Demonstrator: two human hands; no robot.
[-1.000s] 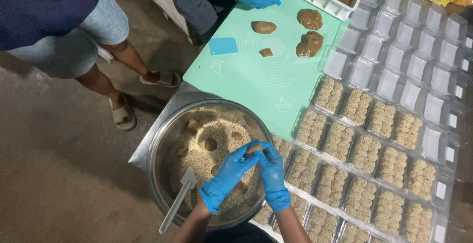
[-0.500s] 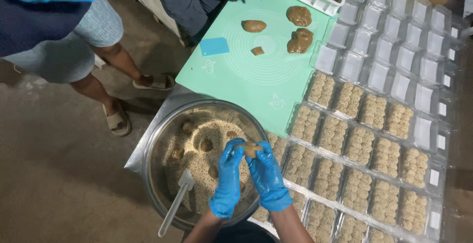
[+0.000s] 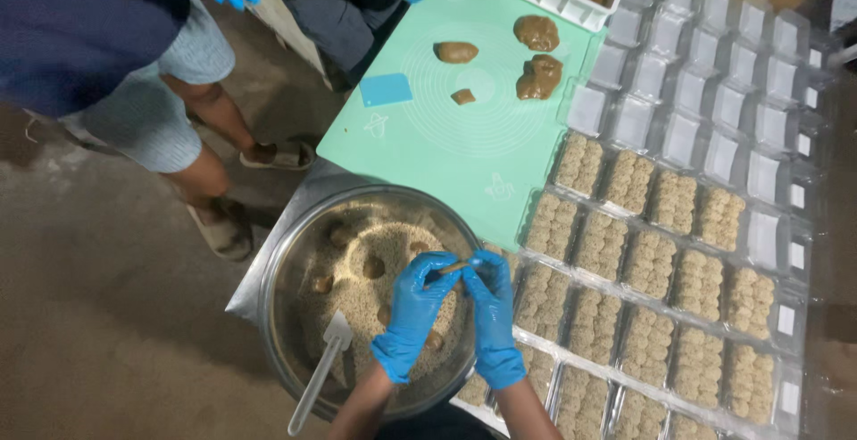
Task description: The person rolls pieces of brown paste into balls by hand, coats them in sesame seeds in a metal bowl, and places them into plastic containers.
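Over the steel bowl (image 3: pixel 295 261) of crumbs, my left hand (image 3: pixel 412 315) and right hand (image 3: pixel 491 319) pinch one brown dough piece (image 3: pixel 453 268) between them — near trays (image 3: pixel 625 253) filled, far trays (image 3: pixel 714 74) empty, dough lumps (image 3: pixel 538 56) waiting on the green mat (image 3: pixel 446 154).

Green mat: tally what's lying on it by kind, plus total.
Brown dough lumps: 4, at and, smallest
Blue scraper card: 1
Total: 5 things on the green mat
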